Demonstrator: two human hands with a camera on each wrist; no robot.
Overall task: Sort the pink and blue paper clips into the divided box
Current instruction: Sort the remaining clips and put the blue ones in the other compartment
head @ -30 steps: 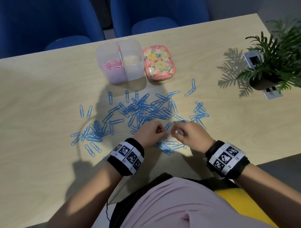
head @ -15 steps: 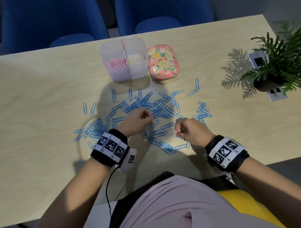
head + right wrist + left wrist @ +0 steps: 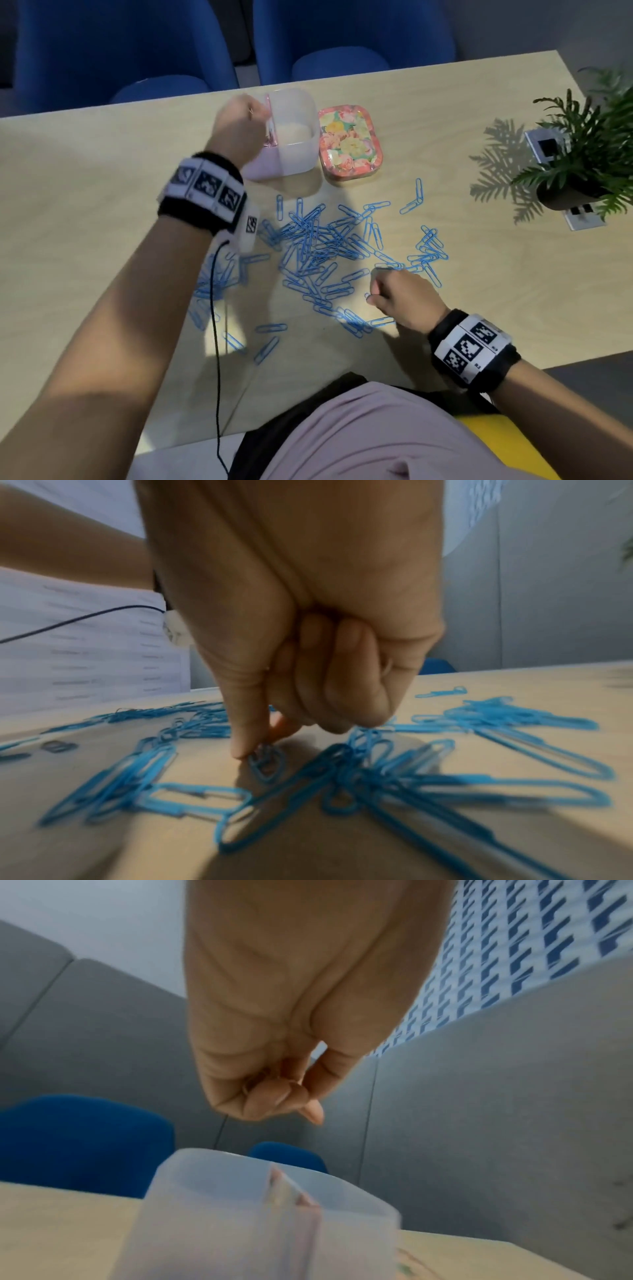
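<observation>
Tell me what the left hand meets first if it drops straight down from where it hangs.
Probably the divided box: the left hand hangs above its open top, fingers curled, near the divider. Depth is unclear.

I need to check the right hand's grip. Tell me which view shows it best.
The right wrist view: thumb and fingertip of the right hand pinch a blue clip. The head view shows only the hand's back; the left wrist view misses it.
</observation>
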